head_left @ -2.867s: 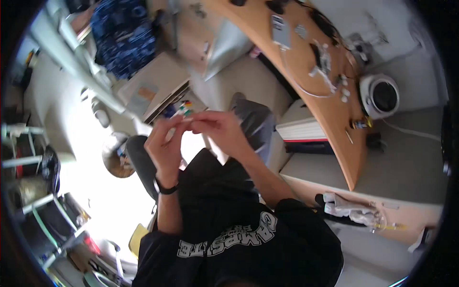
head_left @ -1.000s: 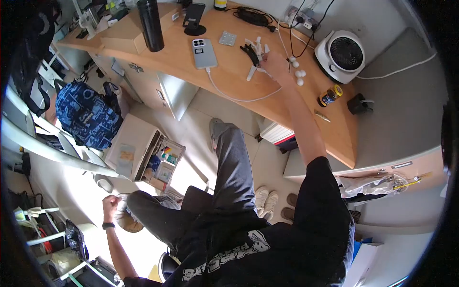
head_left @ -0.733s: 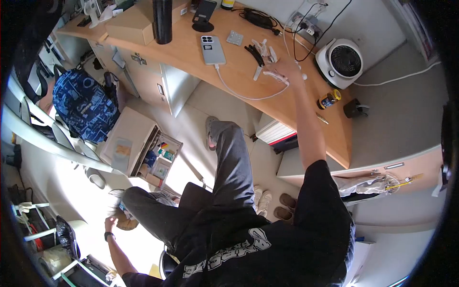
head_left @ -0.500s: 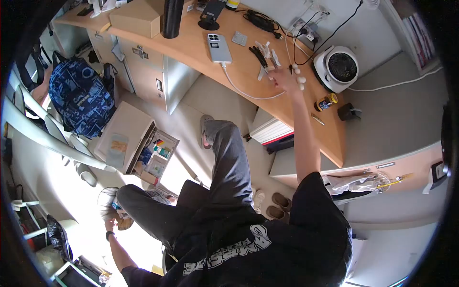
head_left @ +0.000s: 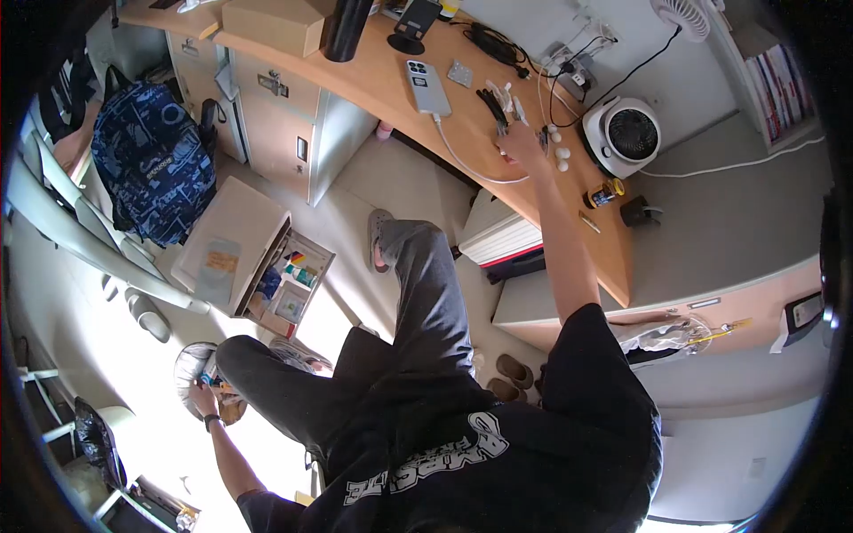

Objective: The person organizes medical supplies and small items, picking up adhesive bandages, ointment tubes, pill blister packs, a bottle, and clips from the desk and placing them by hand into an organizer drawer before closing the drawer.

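My right hand [head_left: 522, 147] is over the desk [head_left: 373, 98], fingers drawn together on something too small to make out. Just behind it lie black-handled tools [head_left: 491, 105] and several thin white pieces [head_left: 508, 98]. Small white balls [head_left: 562, 160] sit to its right, with a yellow-capped jar [head_left: 604, 193] farther along. Low at the left, my left hand [head_left: 204, 401] reaches into a round bin [head_left: 185, 366] on the floor that holds mixed items, some blue. The fingers of that hand are too small and partly hidden to read.
A phone [head_left: 428, 88] on a white cable, a card-like square [head_left: 459, 73] and a white fan [head_left: 622, 138] are on the desk. Beside my legs, a low cabinet [head_left: 233, 240] has its drawer [head_left: 298, 282] pulled out. A blue backpack [head_left: 153, 164] stands behind it.
My left hand has moved up, farther into the bin. My right hand has moved slightly left, closer to the black-handled tools, with its fingers drawn closer together. The whole view has shifted a little.
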{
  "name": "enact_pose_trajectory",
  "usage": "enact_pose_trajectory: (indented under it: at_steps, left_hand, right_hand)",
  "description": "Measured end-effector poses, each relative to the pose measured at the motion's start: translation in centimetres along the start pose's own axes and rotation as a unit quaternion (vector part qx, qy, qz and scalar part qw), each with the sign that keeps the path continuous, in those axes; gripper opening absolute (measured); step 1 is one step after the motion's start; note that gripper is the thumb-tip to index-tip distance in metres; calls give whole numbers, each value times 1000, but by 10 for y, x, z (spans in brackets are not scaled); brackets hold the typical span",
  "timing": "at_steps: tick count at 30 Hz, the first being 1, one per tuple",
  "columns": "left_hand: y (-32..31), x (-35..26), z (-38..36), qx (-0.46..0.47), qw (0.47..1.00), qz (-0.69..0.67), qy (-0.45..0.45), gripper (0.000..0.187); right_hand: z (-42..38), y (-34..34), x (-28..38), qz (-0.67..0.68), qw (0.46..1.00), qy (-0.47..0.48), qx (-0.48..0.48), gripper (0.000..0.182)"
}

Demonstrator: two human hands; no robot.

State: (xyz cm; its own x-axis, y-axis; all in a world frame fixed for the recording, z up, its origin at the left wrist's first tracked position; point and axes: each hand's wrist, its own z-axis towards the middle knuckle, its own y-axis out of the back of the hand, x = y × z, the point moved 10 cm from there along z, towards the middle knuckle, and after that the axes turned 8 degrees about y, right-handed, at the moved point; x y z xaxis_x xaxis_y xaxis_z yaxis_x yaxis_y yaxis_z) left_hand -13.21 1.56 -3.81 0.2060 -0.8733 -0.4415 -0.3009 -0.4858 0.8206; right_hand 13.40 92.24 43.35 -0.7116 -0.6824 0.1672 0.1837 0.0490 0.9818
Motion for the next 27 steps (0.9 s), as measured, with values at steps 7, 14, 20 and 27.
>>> enact_pose_trajectory:
  at_steps: [7, 14, 20, 27]
  left_hand:
    - [107, -199, -63, -117, 957, -162, -212, 36]
    - [146, -496, -232, 89, 877, -274, -386, 28]
    - [140, -639, -333, 341, 768, -430, -329, 26]
    - [114, -641, -355, 344, 766, -452, -301, 20]
  right_hand:
    - [-14, -13, -16, 352, 936, -11, 2, 22]
    - [-129, 15, 151, 699, 702, 71, 116, 26]
    - [-181, 28, 214, 678, 705, 159, 138, 25]
    - [-194, 18, 195, 715, 674, 141, 123, 23]
